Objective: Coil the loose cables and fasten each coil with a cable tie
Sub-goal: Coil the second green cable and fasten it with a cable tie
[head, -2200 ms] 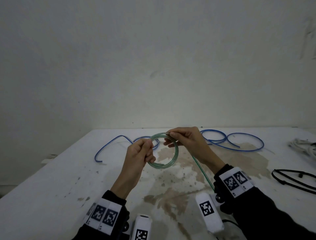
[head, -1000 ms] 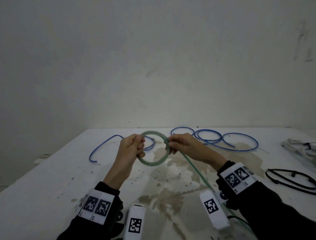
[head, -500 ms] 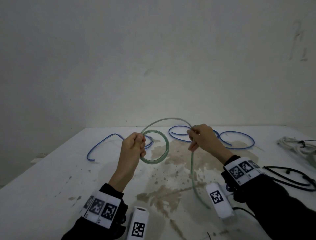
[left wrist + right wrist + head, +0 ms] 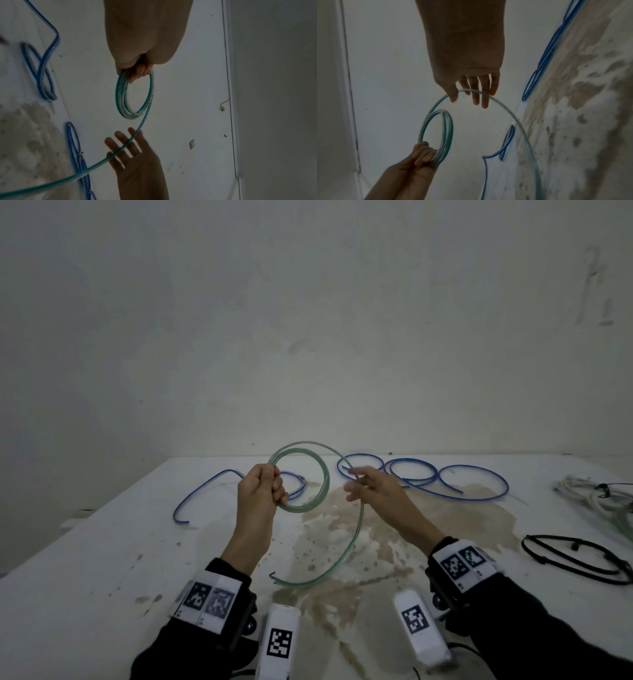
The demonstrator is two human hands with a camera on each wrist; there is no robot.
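A green translucent cable is partly wound into a small coil (image 4: 327,481) held up over the white table (image 4: 102,577). My left hand (image 4: 260,491) grips the coil's left side in its curled fingers, which the left wrist view (image 4: 130,116) and the right wrist view (image 4: 448,135) also show. The uncoiled tail (image 4: 359,525) arcs from the coil's top over to my right hand (image 4: 370,484), then curves down to its end (image 4: 274,575) on the table. The right hand's fingers (image 4: 130,146) are straight and spread, and the tail lies across them. No cable tie shows.
A long blue cable (image 4: 411,474) lies in loose loops along the table's far side, behind both hands. A black cable (image 4: 575,556) and a white cable bundle (image 4: 589,491) lie at the right edge. A brown stain (image 4: 376,542) covers the table's middle.
My right hand has gone from pinching the tail to straight spread fingers. The tail has swung into a wide arc, its end now near my left forearm. The left hand has kept its grip.
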